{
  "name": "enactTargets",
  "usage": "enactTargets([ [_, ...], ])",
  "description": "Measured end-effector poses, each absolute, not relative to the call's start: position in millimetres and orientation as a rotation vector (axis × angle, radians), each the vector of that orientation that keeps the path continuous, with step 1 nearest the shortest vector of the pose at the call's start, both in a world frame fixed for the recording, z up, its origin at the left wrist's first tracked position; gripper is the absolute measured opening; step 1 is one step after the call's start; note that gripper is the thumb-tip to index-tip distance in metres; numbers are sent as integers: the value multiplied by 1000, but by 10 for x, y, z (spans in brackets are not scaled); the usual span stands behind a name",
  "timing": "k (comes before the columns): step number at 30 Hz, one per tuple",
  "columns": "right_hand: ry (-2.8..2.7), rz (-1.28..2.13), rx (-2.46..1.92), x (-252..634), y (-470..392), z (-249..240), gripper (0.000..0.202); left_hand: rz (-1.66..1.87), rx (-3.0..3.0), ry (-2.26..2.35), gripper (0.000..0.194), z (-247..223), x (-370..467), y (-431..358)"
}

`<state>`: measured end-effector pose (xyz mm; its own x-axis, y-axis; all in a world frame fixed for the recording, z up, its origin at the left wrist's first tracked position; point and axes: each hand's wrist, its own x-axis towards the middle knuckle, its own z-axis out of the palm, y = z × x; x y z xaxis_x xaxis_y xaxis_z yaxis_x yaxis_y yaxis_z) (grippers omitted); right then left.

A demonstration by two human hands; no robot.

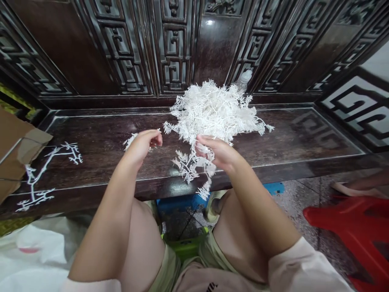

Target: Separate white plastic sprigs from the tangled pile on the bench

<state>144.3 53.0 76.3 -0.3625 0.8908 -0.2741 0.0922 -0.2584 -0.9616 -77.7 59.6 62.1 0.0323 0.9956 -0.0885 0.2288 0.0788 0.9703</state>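
Observation:
A large heap of white branching plastic sprigs (pixel 212 107) lies on the dark wooden bench (pixel 100 162). My right hand (pixel 217 152), at the heap's front edge, is closed on a white sprig (pixel 205 178) that hangs over the bench's front edge. My left hand (pixel 146 144) is held to the left of the heap with its fingers curled; what they hold, if anything, is too small to make out. Behind that hand, a small white piece (pixel 130 141) shows partly. Farther left lies a longer white branched stem (pixel 45 166).
A cardboard box (pixel 18 150) stands at the bench's left end. Behind the heap is a clear bottle (pixel 244 79) against the carved wooden backrest (pixel 219 48). A red plastic stool (pixel 355 227) is at the right, with a person's foot (pixel 349 188) near it. White bags (pixel 36 251) lie lower left.

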Motion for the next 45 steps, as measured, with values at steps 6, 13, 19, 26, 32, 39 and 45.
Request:
enactTargets([
  [6, -1122, 1761, -1328, 1270, 482, 662, 24, 466, 1468, 1976, 19, 52, -1196, 873],
  [13, -1146, 1690, -1330, 1308, 524, 609, 20, 481, 1416, 2143, 33, -318, -1450, 983],
  [19, -1140, 1672, -1339, 1302, 531, 593, 18, 582, 1366, 2179, 64, -338, -1390, 988],
  [26, -1220, 1660, -1336, 1307, 523, 582, 20, 839, 1217, 2290, 41, -237, -1423, 991],
  [32, -1101, 1700, -1320, 1261, 524, 554, 19, 947, 1143, 1846, 36, 102, -1002, 902],
  [39, -887, 1786, -1230, 1226, 530, 543, 14, 928, 1389, 1077, 36, 475, -241, 516],
  [45, -957, 1745, -1262, 1238, 526, 513, 17, 1062, 1350, 1313, 24, 398, -96, 400],
])
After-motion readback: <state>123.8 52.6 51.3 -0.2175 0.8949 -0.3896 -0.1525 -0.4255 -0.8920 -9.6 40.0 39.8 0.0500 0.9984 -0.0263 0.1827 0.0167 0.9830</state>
